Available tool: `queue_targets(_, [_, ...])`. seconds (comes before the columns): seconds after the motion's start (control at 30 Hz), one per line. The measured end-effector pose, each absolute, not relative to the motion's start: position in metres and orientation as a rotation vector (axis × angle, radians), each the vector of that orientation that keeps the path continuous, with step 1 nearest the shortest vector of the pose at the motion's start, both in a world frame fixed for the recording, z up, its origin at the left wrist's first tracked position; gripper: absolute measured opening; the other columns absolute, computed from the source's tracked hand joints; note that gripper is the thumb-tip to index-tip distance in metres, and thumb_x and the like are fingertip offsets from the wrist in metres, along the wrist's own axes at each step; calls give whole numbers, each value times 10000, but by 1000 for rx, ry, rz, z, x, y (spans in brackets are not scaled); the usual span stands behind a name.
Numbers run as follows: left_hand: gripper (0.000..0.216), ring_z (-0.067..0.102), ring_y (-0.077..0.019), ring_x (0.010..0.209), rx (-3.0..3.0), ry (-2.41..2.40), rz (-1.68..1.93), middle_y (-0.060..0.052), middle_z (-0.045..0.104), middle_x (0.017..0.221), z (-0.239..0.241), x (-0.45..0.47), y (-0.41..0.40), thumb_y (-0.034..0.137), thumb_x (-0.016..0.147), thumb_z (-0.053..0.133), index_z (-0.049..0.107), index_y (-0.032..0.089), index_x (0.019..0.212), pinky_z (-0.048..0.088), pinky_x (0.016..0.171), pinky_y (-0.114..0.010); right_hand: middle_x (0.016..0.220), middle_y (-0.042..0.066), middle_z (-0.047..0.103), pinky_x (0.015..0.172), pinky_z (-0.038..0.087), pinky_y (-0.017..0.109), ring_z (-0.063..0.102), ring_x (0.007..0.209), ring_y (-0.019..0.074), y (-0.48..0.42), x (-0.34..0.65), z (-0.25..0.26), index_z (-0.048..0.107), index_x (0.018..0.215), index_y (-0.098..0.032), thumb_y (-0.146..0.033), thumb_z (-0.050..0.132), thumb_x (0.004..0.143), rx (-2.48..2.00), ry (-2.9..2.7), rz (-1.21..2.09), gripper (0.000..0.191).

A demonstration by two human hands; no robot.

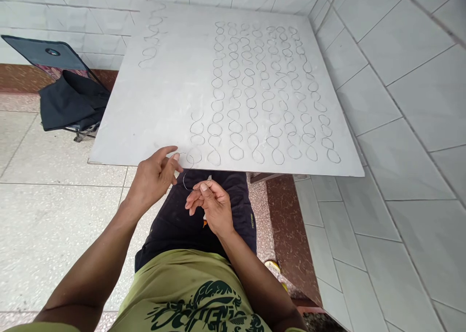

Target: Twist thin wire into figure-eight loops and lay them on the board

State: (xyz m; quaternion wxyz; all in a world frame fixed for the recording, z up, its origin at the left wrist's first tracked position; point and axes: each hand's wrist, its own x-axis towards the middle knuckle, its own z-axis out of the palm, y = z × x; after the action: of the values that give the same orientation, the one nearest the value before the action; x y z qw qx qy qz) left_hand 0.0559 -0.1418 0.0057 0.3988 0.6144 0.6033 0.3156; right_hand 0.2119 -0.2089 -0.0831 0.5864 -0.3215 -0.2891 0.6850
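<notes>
My left hand (158, 173) is at the near edge of a pale board (156, 104), its fingers curled and thumb close to the index finger. A thin S-shaped wire (190, 160) extends from its fingertips over the edge, partly overlapping wires lying there. Just below the edge, above my lap, my right hand (213, 203) pinches another thin curved wire (185, 182) between thumb and index finger; the free end arcs up to the left. Several columns of similar S-shaped wires (236, 152) lie across the middle and right of the board.
More curved wires (147, 53) lie at the board's far left. A folding chair (54, 55) with dark cloth (73, 99) on it stands left of the board. Tiled walls (418, 104) border the right and back. Dark trousers (163, 225) cover my lap below the board.
</notes>
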Motion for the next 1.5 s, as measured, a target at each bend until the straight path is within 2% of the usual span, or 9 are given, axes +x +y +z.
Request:
queue_targets(0.07, [585, 692, -176, 636, 1447, 1519, 886, -115, 780, 1001, 7, 57, -148, 602, 974, 569, 612, 170, 1366, 470, 476, -238, 773, 32, 750, 495, 562, 264, 713, 618, 167, -208, 213, -82, 660, 968, -199, -496, 640, 997, -756, -665, 1589, 299])
queue_targets(0.13, [582, 691, -172, 641, 1335, 1513, 950, -137, 777, 1049, 6, 57, -156, 620, 958, 592, 639, 158, 1309, 454, 448, -230, 760, 27, 737, 486, 551, 258, 700, 613, 161, -207, 214, -80, 669, 960, -199, -494, 649, 992, -755, -656, 1578, 297])
queue_targets(0.27, [475, 640, -138, 570, 1152, 1406, 890, -120, 772, 983, -1, 60, -176, 589, 927, 668, 722, 148, 1094, 427, 409, -223, 762, 25, 719, 484, 530, 244, 677, 616, 148, -207, 215, -77, 704, 960, -197, -448, 658, 994, -722, -644, 1563, 257])
queue_targets(0.4, [373, 610, -125, 551, 1046, 1269, 881, -66, 732, 857, -8, 68, -187, 511, 905, 731, 743, 157, 1023, 447, 400, -223, 764, 23, 713, 488, 526, 247, 662, 620, 146, -207, 215, -76, 736, 953, -197, -416, 690, 974, -738, -641, 1580, 225])
queue_targets(0.57, [326, 618, -127, 527, 1043, 1261, 930, -23, 674, 767, -7, 72, -186, 449, 917, 728, 758, 155, 1055, 511, 447, -254, 810, 31, 723, 497, 526, 255, 662, 652, 151, -207, 214, -76, 760, 957, -202, -377, 736, 938, -767, -655, 1552, 178])
queue_targets(0.9, [421, 643, -142, 482, 1039, 1389, 897, -15, 690, 679, -9, 74, -190, 483, 872, 767, 789, 142, 1118, 591, 487, -299, 771, 8, 732, 581, 535, 288, 636, 599, 137, -204, 217, -78, 727, 907, -215, -315, 777, 902, -907, -774, 1360, 112])
queue_targets(1.2, [420, 692, -162, 614, 1053, 1492, 993, -31, 707, 781, -11, 77, -196, 447, 878, 766, 780, 151, 1176, 657, 547, -330, 814, 28, 734, 527, 523, 282, 656, 649, 156, -204, 215, -82, 730, 892, -210, -334, 741, 929, -831, -692, 1395, 129])
queue_targets(1.5, [402, 696, -171, 584, 1029, 1499, 986, -38, 713, 763, -11, 75, -193, 446, 871, 770, 786, 142, 1133, 659, 541, -342, 863, 26, 722, 535, 527, 281, 655, 701, 161, -202, 220, -79, 679, 921, -226, -339, 770, 899, -883, -724, 1328, 147])
